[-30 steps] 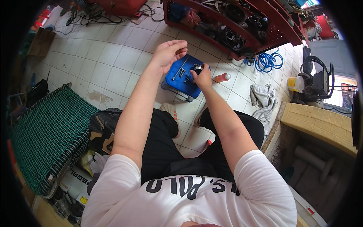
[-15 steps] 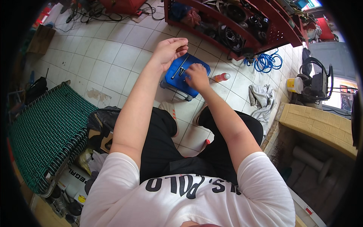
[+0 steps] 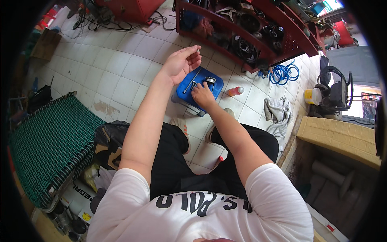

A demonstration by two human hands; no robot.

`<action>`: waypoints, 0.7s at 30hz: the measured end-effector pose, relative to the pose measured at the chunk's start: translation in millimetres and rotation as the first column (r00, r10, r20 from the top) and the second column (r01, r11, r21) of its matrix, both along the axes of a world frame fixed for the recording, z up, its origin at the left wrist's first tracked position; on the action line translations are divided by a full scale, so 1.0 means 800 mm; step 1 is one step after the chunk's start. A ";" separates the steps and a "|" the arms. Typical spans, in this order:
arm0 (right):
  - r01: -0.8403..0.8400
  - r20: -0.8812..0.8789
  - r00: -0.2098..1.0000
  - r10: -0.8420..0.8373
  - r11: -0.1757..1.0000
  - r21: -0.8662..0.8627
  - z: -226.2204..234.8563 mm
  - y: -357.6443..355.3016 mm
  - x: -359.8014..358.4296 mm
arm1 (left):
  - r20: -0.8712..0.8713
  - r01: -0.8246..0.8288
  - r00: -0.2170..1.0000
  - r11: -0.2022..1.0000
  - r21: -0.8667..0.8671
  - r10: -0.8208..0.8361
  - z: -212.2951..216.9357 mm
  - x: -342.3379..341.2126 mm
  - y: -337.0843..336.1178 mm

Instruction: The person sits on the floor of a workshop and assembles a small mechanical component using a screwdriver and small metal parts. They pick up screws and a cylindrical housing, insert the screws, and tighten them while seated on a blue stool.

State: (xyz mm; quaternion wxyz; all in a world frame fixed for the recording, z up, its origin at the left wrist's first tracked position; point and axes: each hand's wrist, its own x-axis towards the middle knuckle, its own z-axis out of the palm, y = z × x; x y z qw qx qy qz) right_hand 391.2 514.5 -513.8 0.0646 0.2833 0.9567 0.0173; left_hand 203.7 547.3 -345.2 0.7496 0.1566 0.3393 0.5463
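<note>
A small blue plastic stool (image 3: 219, 88) stands on the tiled floor in front of my knees, and metal parts lie on its top. Among them are a dark ring-shaped piece (image 3: 210, 80), a short metal pin (image 3: 192, 85) and a thin rod (image 3: 194, 75). My left hand (image 3: 180, 65) hovers over the stool's far left corner, palm turned up, fingertips pinched on a tiny grey piece too small to identify. My right hand (image 3: 202, 95) rests knuckles-up on the stool top beside the ring. Its fingertips are down among the parts and hidden.
A red shelf (image 3: 258, 28) full of machine parts runs along the back. A coiled blue hose (image 3: 283, 74), an orange bottle (image 3: 235, 90) and a grey rag (image 3: 277, 113) lie right of the stool. A green woven cot (image 3: 48, 141) is at my left, a brick ledge (image 3: 342, 137) at my right.
My right hand has dropped from above the stool onto its top, nearer to me. My left hand has lifted and turned palm up, off the stool.
</note>
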 end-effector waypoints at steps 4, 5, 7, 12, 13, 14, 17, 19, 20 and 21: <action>0.052 -0.092 0.992 -0.091 0.930 -0.363 0.069 0.009 -0.009 | 0.043 0.007 0.999 0.999 0.036 -0.008 0.001 0.000 0.000; 0.086 -0.059 0.988 -0.144 0.821 -0.564 0.103 0.017 -0.010 | 0.048 0.016 0.999 0.999 0.045 -0.018 0.001 -0.001 0.000; 0.050 -0.100 0.974 -0.204 0.621 -0.782 0.171 0.028 0.002 | 0.059 0.032 0.998 0.997 0.065 -0.036 0.001 -0.002 -0.001; -0.220 -0.399 0.630 -0.667 0.339 -0.915 0.311 0.013 0.062 | 0.081 0.112 0.989 0.987 0.119 -0.122 0.012 0.016 -0.013; -0.277 -0.428 0.523 -0.738 0.327 -0.903 0.320 0.010 0.070 | 0.082 0.120 0.988 0.984 0.129 -0.131 0.015 0.023 -0.017; -0.306 -0.476 0.414 -0.776 0.373 -0.876 0.318 0.008 0.078 | 0.086 0.140 0.985 0.980 0.142 -0.153 0.019 0.033 -0.019; -0.340 -0.552 0.085 -0.829 0.497 -0.798 0.310 0.013 0.085 | 0.096 0.192 0.972 0.961 0.197 -0.214 0.031 0.053 -0.026; -0.284 -0.558 0.068 -0.827 0.520 -0.806 0.306 0.019 0.092 | 0.096 0.207 0.968 0.956 0.210 -0.230 0.031 0.060 -0.033; -0.259 -0.562 0.062 -0.825 0.531 -0.807 0.300 0.024 0.093 | 0.094 0.209 0.968 0.953 0.218 -0.234 0.031 0.060 -0.035; -0.228 -0.617 0.085 -0.782 0.588 -0.776 0.294 0.027 0.092 | 0.098 0.215 0.966 0.953 0.216 -0.240 0.030 0.061 -0.036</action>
